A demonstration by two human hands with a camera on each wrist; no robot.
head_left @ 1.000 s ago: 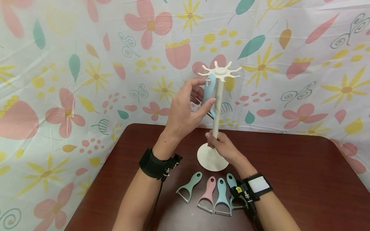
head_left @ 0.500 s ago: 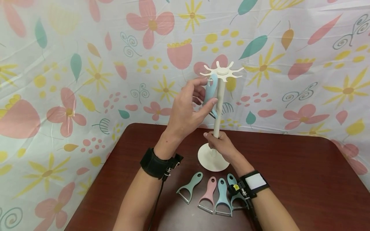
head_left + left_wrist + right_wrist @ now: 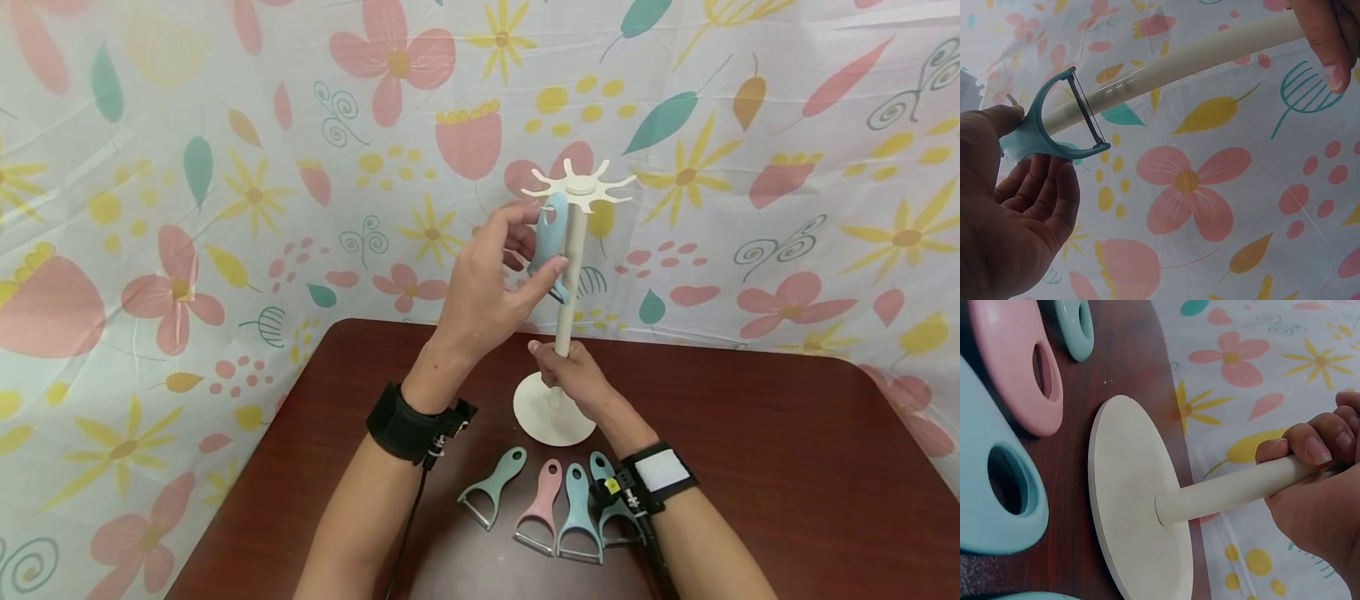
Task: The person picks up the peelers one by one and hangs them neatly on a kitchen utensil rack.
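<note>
My left hand (image 3: 487,279) pinches a light blue Y-shaped peeler (image 3: 552,229) by its handle, thumb on one side and fingers on the other. The peeler hangs blade down, and one hook tip of the white stand (image 3: 580,188) shows at the hole in its handle. In the left wrist view, the peeler's blade (image 3: 1088,107) lies in front of the stand's pole (image 3: 1210,53). Lower down, my right hand (image 3: 581,379) grips the pole just above the round base (image 3: 551,421); in the right wrist view its fingers (image 3: 1316,447) curl round it.
On the dark red table (image 3: 750,442), in front of the base, lie a green peeler (image 3: 501,478), a pink peeler (image 3: 546,493), a blue peeler (image 3: 577,500) and another bluish peeler (image 3: 602,467) partly behind my right wrist. A flowered cloth (image 3: 300,150) hangs behind the table.
My left hand and the peeler have shifted slightly right, the handle turning a little so its hole faces the camera more. My right hand keeps its grip on the pole.
</note>
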